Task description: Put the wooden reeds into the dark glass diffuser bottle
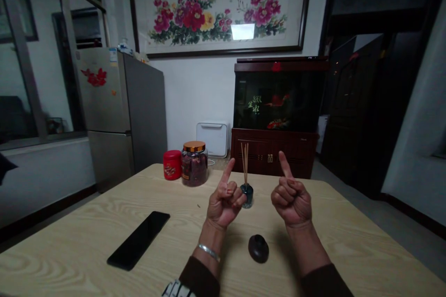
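Note:
Both hands are raised over the wooden table [167, 260], each with the index finger pointing up and the other fingers curled in. My left hand [225, 199] holds nothing I can see; a silver bangle circles its wrist. Just behind it stands a reed diffuser [247, 197], a small dark glass bottle with several thin sticks, partly hidden by the curled fingers. To the right, my right hand [291, 197] makes the same shape, also with nothing visible in it. Below and between the hands lies a small dark brown oval object [258, 249] with a round top.
A black phone [138, 240] lies at the left. Toward the far edge stand a red canister [172, 165] and a clear jar [194, 167] with a copper-coloured lid. Beyond the table are a grey refrigerator [144, 111], a white appliance [212, 139] and a fish tank [277, 102] on a cabinet.

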Action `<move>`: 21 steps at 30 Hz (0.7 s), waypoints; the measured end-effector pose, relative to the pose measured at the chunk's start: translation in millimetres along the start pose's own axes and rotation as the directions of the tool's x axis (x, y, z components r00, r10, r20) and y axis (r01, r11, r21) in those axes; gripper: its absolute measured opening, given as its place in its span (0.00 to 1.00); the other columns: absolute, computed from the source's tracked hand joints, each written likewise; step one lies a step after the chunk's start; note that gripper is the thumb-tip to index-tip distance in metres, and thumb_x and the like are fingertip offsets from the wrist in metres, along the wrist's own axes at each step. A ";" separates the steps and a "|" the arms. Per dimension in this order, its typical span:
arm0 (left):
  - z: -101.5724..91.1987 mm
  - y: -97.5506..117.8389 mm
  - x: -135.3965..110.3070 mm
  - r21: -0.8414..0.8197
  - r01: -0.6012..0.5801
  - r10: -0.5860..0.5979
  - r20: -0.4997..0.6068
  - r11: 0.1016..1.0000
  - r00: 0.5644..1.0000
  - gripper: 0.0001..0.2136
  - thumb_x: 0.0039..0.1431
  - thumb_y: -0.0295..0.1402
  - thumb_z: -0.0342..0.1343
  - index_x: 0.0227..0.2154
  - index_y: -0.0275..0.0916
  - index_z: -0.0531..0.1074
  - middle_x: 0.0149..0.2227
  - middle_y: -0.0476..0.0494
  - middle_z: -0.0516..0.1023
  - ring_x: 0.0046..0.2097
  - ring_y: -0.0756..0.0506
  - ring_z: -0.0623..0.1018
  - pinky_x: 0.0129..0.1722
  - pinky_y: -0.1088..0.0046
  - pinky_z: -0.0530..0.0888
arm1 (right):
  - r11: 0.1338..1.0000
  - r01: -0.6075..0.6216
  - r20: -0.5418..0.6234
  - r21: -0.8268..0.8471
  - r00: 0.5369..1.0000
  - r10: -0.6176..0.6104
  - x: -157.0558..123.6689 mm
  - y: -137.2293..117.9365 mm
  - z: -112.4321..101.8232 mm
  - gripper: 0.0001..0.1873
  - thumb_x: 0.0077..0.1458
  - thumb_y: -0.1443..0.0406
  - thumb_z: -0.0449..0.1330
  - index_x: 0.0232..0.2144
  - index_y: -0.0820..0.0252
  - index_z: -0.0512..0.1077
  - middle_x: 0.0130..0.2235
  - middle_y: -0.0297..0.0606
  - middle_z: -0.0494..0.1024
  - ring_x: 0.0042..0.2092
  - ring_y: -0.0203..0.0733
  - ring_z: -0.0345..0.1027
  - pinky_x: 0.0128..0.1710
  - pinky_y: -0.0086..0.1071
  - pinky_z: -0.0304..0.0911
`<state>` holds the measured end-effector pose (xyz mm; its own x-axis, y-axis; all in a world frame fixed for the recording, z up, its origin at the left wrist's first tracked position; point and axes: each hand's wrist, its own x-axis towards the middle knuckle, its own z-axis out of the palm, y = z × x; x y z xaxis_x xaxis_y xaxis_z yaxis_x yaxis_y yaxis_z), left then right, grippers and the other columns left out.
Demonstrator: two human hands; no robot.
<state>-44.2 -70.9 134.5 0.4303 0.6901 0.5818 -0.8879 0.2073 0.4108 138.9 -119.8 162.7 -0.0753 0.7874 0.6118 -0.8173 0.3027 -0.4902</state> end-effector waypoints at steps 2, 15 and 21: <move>-4.8 -3.6 -1.0 -0.012 0.004 -0.004 -0.003 1.000 1.000 0.43 0.43 0.19 0.56 0.67 0.42 0.54 0.19 0.61 0.49 0.21 0.55 0.46 0.20 0.79 0.51 | 0.999 0.003 0.002 0.047 1.000 -0.003 -0.7 6.0 -7.9 0.44 0.51 0.73 0.55 0.69 0.53 0.49 0.20 0.17 0.40 0.18 0.28 0.25 0.14 0.22 0.26; -48.1 -4.9 5.0 0.213 0.131 -0.076 -0.248 0.968 0.966 0.31 0.49 0.27 0.61 0.59 0.40 0.65 0.23 0.57 0.61 0.23 0.56 0.59 0.27 0.78 0.61 | 0.885 -0.250 -0.277 -0.393 0.950 0.145 5.2 18.9 -47.2 0.28 0.53 0.61 0.61 0.57 0.53 0.68 0.23 0.23 0.60 0.20 0.28 0.47 0.18 0.23 0.44; -132.5 -50.5 -6.2 0.601 0.408 0.066 -0.612 0.687 0.788 0.25 0.45 0.29 0.63 0.49 0.39 0.68 0.41 0.44 0.70 0.35 0.50 0.71 0.35 0.74 0.67 | 0.259 -0.509 -0.524 -0.821 0.852 0.013 19.0 71.4 -135.7 0.38 0.40 0.54 0.67 0.54 0.59 0.67 0.54 0.49 0.72 0.54 0.53 0.67 0.48 0.41 0.64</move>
<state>-23.7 6.2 17.2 0.1806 0.9819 0.0565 -0.3367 0.0077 0.9416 156.7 -10.4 55.0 0.2245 0.9559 0.1893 0.2956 0.1184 -0.9480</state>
